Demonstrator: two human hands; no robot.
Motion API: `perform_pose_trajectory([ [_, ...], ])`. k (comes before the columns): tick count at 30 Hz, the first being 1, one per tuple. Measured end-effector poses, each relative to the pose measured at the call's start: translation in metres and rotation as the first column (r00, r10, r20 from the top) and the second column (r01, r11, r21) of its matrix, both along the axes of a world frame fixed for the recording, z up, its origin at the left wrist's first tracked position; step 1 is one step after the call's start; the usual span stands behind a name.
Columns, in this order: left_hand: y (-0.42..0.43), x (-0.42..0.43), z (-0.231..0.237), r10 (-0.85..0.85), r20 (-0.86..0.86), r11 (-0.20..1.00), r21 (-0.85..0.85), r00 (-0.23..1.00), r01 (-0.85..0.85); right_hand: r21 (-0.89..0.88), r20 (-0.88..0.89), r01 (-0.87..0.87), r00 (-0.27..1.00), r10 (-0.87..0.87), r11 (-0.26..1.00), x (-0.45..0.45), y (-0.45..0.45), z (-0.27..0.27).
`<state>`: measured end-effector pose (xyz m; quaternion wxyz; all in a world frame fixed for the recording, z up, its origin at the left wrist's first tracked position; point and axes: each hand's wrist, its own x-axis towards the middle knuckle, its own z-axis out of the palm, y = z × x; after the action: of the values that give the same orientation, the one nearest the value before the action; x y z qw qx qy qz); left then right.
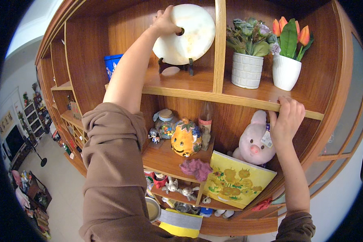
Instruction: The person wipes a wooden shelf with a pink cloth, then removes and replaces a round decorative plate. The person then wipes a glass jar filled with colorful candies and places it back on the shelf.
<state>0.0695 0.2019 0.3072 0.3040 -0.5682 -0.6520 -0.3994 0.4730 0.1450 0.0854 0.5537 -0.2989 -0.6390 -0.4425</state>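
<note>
A pale stone disc with a hole in its middle stands upright on a dark display stand on the upper shelf. My left hand grips its left side, the thumb at the central hole and the fingers at the rim. My right hand is lower on the right, holding the front edge of the wooden shelf. Above that hand stand a white ribbed pot of orange tulips and a white brick-patterned pot of artificial flowers. My left forearm partly covers a blue box.
Below are a pumpkin figurine, a glass jar, a glass bottle, a crumpled purple cloth, a pink plush toy and a sunflower painting. A wooden upright stands right of the disc.
</note>
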Motion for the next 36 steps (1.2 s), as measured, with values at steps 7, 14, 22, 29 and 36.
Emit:
perform_pose_trajectory([
  [7,0.013,-0.003,0.002,-0.053,-0.011,0.998,-0.023,0.999,0.053,0.006,0.002,0.013,1.0,-0.013,1.0,0.0,-0.001,0.0],
  [14,0.016,-0.005,0.005,-0.062,-0.015,0.994,-0.088,0.998,0.06,0.053,0.002,0.023,1.0,-0.024,0.998,-0.002,0.0,0.001],
  [22,0.016,-0.003,0.009,-0.011,-0.046,0.985,-0.172,0.999,0.003,0.064,-0.003,0.031,1.0,-0.031,0.997,-0.002,0.001,0.0],
  [29,0.016,-0.01,0.008,-0.052,-0.035,0.979,-0.201,0.998,0.044,0.092,0.0,0.028,1.0,-0.028,0.995,-0.002,0.003,0.001],
  [36,0.008,-0.011,-0.005,-0.169,-0.052,0.983,-0.076,0.984,0.165,0.085,-0.001,0.029,1.0,-0.029,0.996,-0.002,0.005,0.001],
])
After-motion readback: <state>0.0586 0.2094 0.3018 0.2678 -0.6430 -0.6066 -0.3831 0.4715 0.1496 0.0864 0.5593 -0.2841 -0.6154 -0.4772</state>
